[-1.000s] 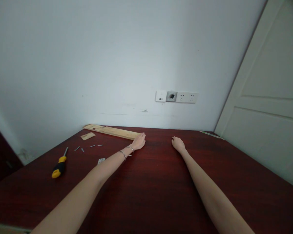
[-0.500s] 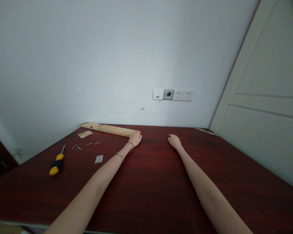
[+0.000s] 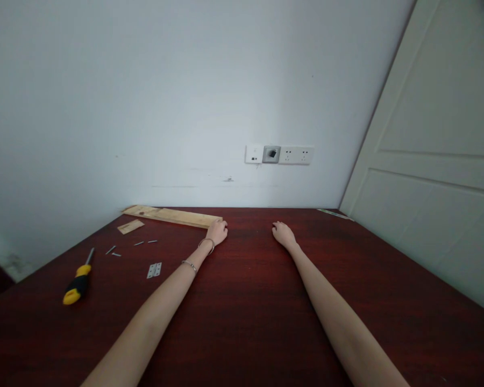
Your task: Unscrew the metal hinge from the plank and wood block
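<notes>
My left hand [image 3: 216, 231], with two bracelets at the wrist, rests on the table at the right end of a long pale wooden board [image 3: 177, 216]. It seems to lie beside or against the board without a clear grip; the fingers are loosely bent and partly hidden. My right hand [image 3: 283, 234] lies palm down on the dark red table [image 3: 250, 306], a little way to the right, fingers slightly curled and nothing in them. Left of my left forearm are a metal hinge [image 3: 154, 270], several screws [image 3: 111, 250] and a yellow-and-black screwdriver [image 3: 77, 285].
A small thin wooden piece [image 3: 131, 227] lies in front of the long board. A narrow pale strip [image 3: 334, 214] is at the far right corner. Behind the table is a white wall with socket plates [image 3: 296, 155]; a white panelled door [image 3: 435, 177] stands on the right.
The view has shifted slightly, so the board, hinge, screws and screwdriver appear farther left. Both hands stay resting in nearly the same places on the table.
</notes>
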A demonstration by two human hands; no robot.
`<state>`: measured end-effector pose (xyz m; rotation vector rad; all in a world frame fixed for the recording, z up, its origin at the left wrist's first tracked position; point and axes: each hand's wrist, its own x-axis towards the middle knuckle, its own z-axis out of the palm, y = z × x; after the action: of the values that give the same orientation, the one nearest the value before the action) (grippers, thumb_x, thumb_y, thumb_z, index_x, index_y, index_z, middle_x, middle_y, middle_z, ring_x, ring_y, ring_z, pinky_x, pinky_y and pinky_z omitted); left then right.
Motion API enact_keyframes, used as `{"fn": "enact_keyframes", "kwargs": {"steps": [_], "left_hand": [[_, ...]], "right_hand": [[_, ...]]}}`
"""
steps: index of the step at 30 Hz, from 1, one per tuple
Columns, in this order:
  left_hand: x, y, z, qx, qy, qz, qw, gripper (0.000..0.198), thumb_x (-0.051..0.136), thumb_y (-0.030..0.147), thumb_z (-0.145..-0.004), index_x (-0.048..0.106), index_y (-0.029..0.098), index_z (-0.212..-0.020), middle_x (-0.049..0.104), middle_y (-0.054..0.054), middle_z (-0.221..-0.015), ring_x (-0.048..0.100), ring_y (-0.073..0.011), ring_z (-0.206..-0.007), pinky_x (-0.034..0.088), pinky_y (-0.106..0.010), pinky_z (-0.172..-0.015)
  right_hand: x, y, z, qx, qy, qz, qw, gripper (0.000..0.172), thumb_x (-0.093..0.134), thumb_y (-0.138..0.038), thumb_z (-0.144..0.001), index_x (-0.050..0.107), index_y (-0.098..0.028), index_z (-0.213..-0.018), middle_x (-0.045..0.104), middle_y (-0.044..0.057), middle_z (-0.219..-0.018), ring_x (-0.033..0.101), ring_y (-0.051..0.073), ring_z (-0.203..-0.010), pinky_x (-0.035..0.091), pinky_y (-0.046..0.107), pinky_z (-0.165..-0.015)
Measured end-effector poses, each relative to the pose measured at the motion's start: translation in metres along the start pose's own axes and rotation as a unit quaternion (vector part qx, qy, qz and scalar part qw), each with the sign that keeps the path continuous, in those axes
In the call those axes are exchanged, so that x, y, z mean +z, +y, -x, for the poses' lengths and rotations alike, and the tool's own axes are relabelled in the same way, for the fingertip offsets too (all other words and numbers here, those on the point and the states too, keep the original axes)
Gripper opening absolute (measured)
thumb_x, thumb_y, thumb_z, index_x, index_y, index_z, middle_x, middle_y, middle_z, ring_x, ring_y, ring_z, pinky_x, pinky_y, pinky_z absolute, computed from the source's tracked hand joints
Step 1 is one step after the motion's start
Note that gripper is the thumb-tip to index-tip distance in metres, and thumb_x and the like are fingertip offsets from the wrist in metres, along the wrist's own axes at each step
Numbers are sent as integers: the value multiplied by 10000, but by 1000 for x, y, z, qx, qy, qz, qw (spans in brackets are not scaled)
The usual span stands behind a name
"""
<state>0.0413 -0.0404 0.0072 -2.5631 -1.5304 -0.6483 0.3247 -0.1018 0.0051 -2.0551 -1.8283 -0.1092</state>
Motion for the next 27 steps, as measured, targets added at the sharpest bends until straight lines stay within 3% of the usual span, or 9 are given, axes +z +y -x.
{"fn": "enact_keyframes", "kwargs": {"steps": [12,16,19,23,27], "left_hand": [[-7,7,3,22,-30,-43,998,245,443,124,-860,632,107,-1015,614,-144,-1061,497,-255,-1146,375,-346,-1022],[-16,11,-1,54,-88,-69,992,297,464,132,-854,588,82,-1119,624,-181,-1081,500,-288,-1164,367,-382,-1020],[-34,6,-17,71,-136,-80,985,443,497,168,-846,488,87,-1281,625,-180,-1145,546,-288,-1131,396,-379,-988],[-74,-28,-52,63,-185,-90,977,468,411,216,-903,418,106,-1357,568,-145,-1297,558,-226,-1156,414,-293,-976],[-121,-94,-75,21,-240,-132,961,502,468,153,-813,476,104,-1313,543,-127,-1342,553,-200,-1171,403,-243,-992]], "right_hand": [[-4,-6,-4,23,1,-33,999,303,543,-343,-923,571,-190,-1183,582,86,-1226,600,198,-1030,516,417,-875],[-13,-31,-26,-6,2,-65,998,313,544,-345,-922,565,-189,-1193,581,86,-1226,600,201,-1032,517,420,-874],[-20,-60,-46,-61,-9,-93,994,319,545,-345,-921,562,-190,-1199,577,87,-1234,596,204,-1042,513,426,-882],[-18,-102,-62,-139,-53,-128,980,361,558,-350,-912,542,-184,-1232,558,93,-1270,578,228,-1094,491,462,-915],[-4,-144,-69,-198,-121,-156,960,564,585,-429,-876,449,-159,-1352,484,147,-1388,492,277,-1242,405,488,-1022]]}}
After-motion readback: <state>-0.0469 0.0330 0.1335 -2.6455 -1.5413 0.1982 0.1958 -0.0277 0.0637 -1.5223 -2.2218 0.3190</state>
